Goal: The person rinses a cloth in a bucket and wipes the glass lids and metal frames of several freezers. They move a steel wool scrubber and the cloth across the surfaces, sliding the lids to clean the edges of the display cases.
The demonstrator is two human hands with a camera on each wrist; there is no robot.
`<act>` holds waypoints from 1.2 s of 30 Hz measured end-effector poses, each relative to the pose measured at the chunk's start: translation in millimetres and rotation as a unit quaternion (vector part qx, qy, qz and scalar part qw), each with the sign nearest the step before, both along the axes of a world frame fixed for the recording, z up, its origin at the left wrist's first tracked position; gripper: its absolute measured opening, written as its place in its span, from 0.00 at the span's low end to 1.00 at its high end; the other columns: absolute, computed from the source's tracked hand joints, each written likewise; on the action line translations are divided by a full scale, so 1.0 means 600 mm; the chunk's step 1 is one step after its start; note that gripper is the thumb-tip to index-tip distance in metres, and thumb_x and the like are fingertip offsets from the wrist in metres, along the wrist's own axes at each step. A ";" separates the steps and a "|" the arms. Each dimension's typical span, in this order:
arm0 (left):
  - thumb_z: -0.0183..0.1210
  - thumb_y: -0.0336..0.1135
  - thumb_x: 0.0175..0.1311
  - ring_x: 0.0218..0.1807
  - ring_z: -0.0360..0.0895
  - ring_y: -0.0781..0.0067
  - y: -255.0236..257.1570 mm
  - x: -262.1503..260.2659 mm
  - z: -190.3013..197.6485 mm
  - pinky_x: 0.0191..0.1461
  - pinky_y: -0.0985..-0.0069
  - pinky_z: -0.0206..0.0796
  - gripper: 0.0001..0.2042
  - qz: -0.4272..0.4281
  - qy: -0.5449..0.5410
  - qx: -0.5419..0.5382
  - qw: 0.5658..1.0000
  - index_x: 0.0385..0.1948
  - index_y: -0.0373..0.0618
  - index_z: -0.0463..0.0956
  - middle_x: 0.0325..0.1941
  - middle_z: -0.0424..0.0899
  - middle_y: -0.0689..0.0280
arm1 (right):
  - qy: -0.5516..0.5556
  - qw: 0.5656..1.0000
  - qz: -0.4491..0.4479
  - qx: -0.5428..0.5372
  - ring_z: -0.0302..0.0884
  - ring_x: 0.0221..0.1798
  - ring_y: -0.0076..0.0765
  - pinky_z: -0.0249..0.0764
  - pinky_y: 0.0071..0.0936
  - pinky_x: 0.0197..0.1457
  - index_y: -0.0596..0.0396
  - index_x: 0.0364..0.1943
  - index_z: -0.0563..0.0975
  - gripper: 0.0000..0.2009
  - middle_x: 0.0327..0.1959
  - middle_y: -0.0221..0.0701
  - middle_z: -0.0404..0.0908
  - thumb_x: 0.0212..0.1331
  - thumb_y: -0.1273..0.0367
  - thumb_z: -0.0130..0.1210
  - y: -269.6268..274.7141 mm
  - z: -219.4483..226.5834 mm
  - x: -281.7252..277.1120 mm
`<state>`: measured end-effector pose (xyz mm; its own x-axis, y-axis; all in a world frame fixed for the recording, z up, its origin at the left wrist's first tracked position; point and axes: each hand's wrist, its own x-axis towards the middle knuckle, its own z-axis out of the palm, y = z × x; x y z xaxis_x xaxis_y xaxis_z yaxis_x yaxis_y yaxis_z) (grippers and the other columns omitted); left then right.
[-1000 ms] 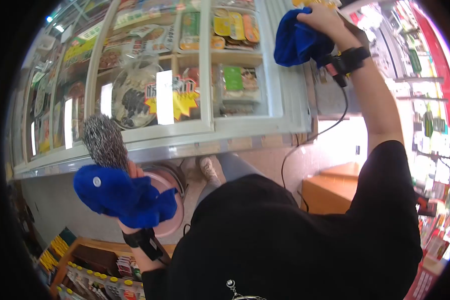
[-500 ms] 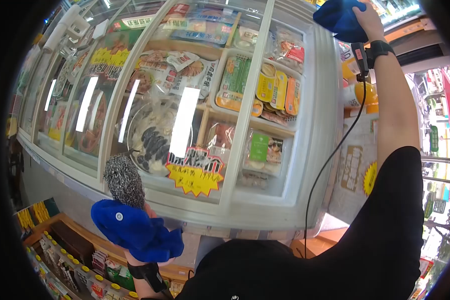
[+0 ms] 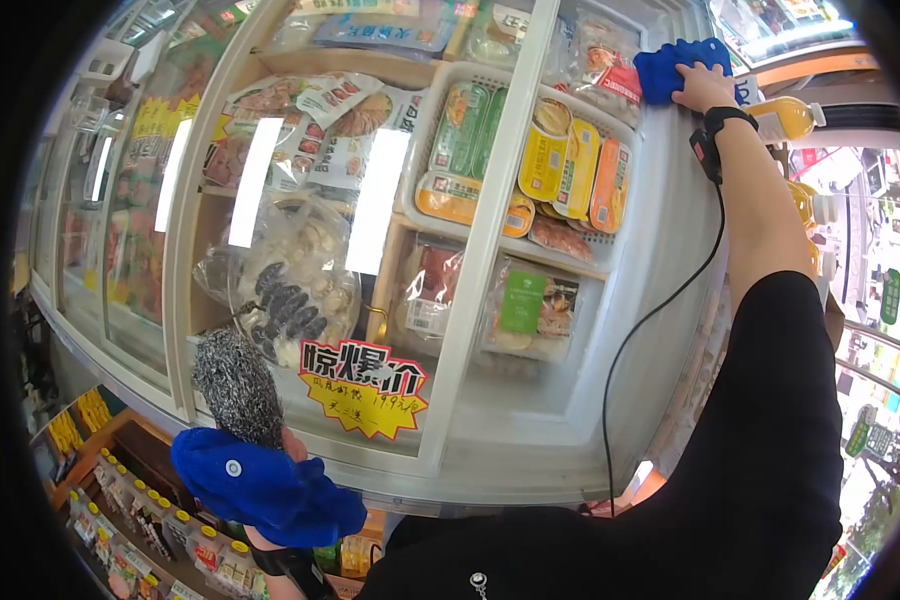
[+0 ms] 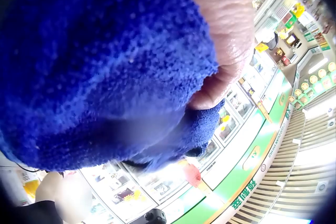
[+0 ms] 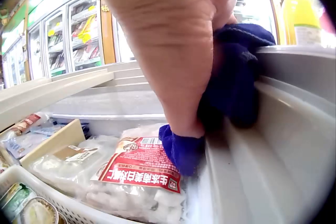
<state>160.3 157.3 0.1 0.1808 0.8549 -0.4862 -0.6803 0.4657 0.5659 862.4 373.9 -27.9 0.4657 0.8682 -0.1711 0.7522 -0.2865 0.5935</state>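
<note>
Right hand [image 3: 705, 88]: fingers spread over a blue cloth [image 3: 658, 76], pressing it on the rim of a white display freezer [image 3: 530, 485]. The right wrist view shows the fabric on both sides of a digit at the inner wall, an arrangement that presumably lets the hand bear on the edge through the cloth.

Left hand [image 4: 226, 29]: fingers curled round a second blue cloth [image 3: 260, 485], gripping it in a bunch. A steel wool scrubber [image 3: 238, 385] stands out of that bundle above the freezer's near side; one grip probably serves for both articles. Its exact finger contact cannot be told.

Storage: a white perforated basket [image 5: 68, 205] groups packed tubs, including yellow ones [image 3: 575, 165], evidently to keep small packs together. A wooden divider [image 5: 58, 142] separates neighbouring stock. A round tray [image 3: 300, 290] lies under the glass. A bottle of orange-yellow drink [image 3: 785, 118] is just beyond the right-hand rim.

Writing: the starburst price sign [image 3: 365, 385] bears 惊爆价 ("shock price"), placed facing the shopper's side; the handwriting beneath is only partly legible. The red-labelled shrimp packet [image 5: 142, 166], beside the right hand's cloth, appears to read 生冻南美白对虾仁 (raw frozen whiteleg shrimp meat). Its brand cannot be made out.
</note>
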 end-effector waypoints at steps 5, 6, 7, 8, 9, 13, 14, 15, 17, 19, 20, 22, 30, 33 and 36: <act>0.45 0.39 0.63 0.61 0.57 0.69 -0.009 -0.012 -0.010 0.63 0.73 0.48 0.23 -0.011 -0.019 0.045 0.999 0.58 0.44 0.54 0.58 0.60 0.63 | -0.064 0.995 0.070 0.031 0.68 0.48 0.49 0.64 0.50 0.42 0.42 0.42 0.73 0.16 0.40 0.35 0.76 0.47 0.59 0.54 -0.070 -0.029 -0.063; 0.45 0.39 0.63 0.61 0.57 0.69 -0.012 -0.019 -0.010 0.63 0.73 0.47 0.23 -0.014 -0.026 0.060 0.998 0.58 0.44 0.54 0.58 0.59 0.63 | -0.070 0.993 0.080 0.045 0.69 0.47 0.49 0.64 0.50 0.40 0.42 0.41 0.74 0.12 0.38 0.35 0.75 0.50 0.62 0.49 -0.091 -0.038 -0.068; 0.45 0.39 0.63 0.61 0.57 0.69 -0.013 -0.026 -0.012 0.64 0.73 0.47 0.23 -0.019 -0.031 0.073 0.997 0.58 0.45 0.53 0.59 0.59 0.63 | -0.066 0.993 0.086 0.050 0.68 0.46 0.48 0.63 0.50 0.40 0.42 0.40 0.74 0.11 0.38 0.35 0.75 0.52 0.64 0.47 -0.115 -0.041 -0.083; 0.45 0.39 0.63 0.61 0.56 0.69 -0.017 -0.035 -0.012 0.64 0.73 0.47 0.23 -0.021 -0.038 0.085 0.995 0.59 0.45 0.53 0.59 0.59 0.62 | -0.062 0.992 0.092 0.057 0.69 0.45 0.48 0.63 0.49 0.40 0.42 0.38 0.74 0.10 0.37 0.35 0.75 0.52 0.64 0.47 -0.143 -0.038 -0.103; 0.44 0.39 0.63 0.62 0.56 0.69 -0.020 -0.046 -0.012 0.64 0.73 0.46 0.23 -0.022 -0.047 0.095 0.994 0.59 0.45 0.53 0.59 0.58 0.62 | -0.056 0.991 0.102 0.069 0.69 0.44 0.47 0.62 0.46 0.40 0.42 0.36 0.75 0.09 0.35 0.34 0.75 0.51 0.64 0.47 -0.172 -0.032 -0.129; 0.43 0.39 0.64 0.63 0.55 0.68 -0.039 -0.080 -0.012 0.65 0.72 0.45 0.23 -0.040 -0.085 0.135 0.986 0.60 0.45 0.52 0.61 0.57 0.62 | -0.045 0.992 0.102 0.057 0.69 0.42 0.43 0.61 0.41 0.39 0.41 0.32 0.76 0.07 0.34 0.32 0.75 0.51 0.66 0.46 -0.287 -0.024 -0.219; 0.43 0.39 0.64 0.63 0.54 0.68 -0.045 -0.087 -0.011 0.66 0.72 0.45 0.23 -0.044 -0.094 0.145 0.984 0.60 0.45 0.51 0.61 0.56 0.62 | -0.029 0.994 0.095 0.051 0.69 0.42 0.43 0.62 0.41 0.38 0.41 0.32 0.76 0.07 0.34 0.32 0.75 0.52 0.66 0.45 -0.313 -0.022 -0.240; 0.43 0.39 0.64 0.63 0.54 0.68 -0.051 -0.092 -0.010 0.66 0.72 0.44 0.23 -0.050 -0.104 0.154 0.981 0.60 0.45 0.51 0.62 0.56 0.62 | -0.025 0.995 0.091 0.041 0.69 0.42 0.43 0.62 0.41 0.37 0.41 0.32 0.76 0.07 0.34 0.32 0.74 0.52 0.66 0.45 -0.337 -0.020 -0.261; 0.42 0.39 0.64 0.64 0.53 0.68 -0.064 -0.107 -0.007 0.66 0.72 0.43 0.23 -0.062 -0.120 0.169 0.976 0.61 0.45 0.50 0.63 0.55 0.62 | -0.015 0.996 0.079 0.024 0.69 0.42 0.44 0.63 0.41 0.36 0.41 0.32 0.76 0.08 0.34 0.32 0.74 0.52 0.66 0.45 -0.383 -0.017 -0.298; 0.42 0.38 0.65 0.65 0.53 0.68 -0.079 -0.118 -0.005 0.67 0.72 0.43 0.24 -0.075 -0.129 0.178 0.973 0.61 0.45 0.50 0.63 0.54 0.62 | 0.000 0.999 0.055 -0.002 0.69 0.41 0.44 0.64 0.41 0.36 0.41 0.32 0.77 0.08 0.33 0.31 0.75 0.51 0.66 0.45 -0.428 -0.010 -0.340; 0.42 0.38 0.65 0.65 0.52 0.68 -0.089 -0.126 -0.003 0.67 0.72 0.42 0.24 -0.082 -0.134 0.181 0.971 0.61 0.45 0.49 0.64 0.54 0.62 | 0.003 0.999 0.047 -0.009 0.69 0.41 0.44 0.64 0.41 0.36 0.41 0.32 0.77 0.08 0.33 0.31 0.75 0.51 0.66 0.45 -0.451 -0.006 -0.362; 0.41 0.38 0.65 0.65 0.52 0.68 -0.107 -0.138 -0.003 0.68 0.72 0.42 0.24 -0.093 -0.141 0.182 0.969 0.62 0.45 0.49 0.64 0.53 0.61 | 0.036 0.996 0.082 0.025 0.71 0.39 0.43 0.65 0.39 0.35 0.43 0.29 0.78 0.08 0.31 0.31 0.75 0.50 0.67 0.46 -0.500 -0.002 -0.395; 0.39 0.38 0.66 0.67 0.49 0.67 -0.154 -0.184 -0.006 0.70 0.71 0.39 0.25 -0.126 -0.168 0.178 0.961 0.63 0.45 0.46 0.67 0.50 0.61 | 0.063 0.992 0.065 -0.090 0.73 0.36 0.41 0.70 0.33 0.33 0.45 0.31 0.78 0.08 0.31 0.31 0.76 0.47 0.69 0.50 -0.643 0.016 -0.517; 0.36 0.36 0.68 0.70 0.43 0.67 -0.159 -0.200 -0.011 0.71 0.71 0.35 0.24 -0.163 -0.177 0.221 0.945 0.64 0.46 0.43 0.69 0.44 0.62 | 0.124 0.980 0.028 -0.150 0.77 0.37 0.39 0.72 0.32 0.36 0.48 0.28 0.81 0.07 0.33 0.34 0.80 0.44 0.69 0.52 -0.673 0.036 -0.557; 0.36 0.36 0.68 0.69 0.45 0.69 -0.168 -0.201 0.008 0.70 0.73 0.35 0.24 -0.157 -0.161 0.203 0.953 0.64 0.46 0.44 0.69 0.46 0.63 | 0.225 0.959 -0.047 -0.166 0.78 0.40 0.38 0.73 0.35 0.39 0.48 0.33 0.80 0.12 0.35 0.35 0.80 0.41 0.70 0.52 -0.674 0.062 -0.563</act>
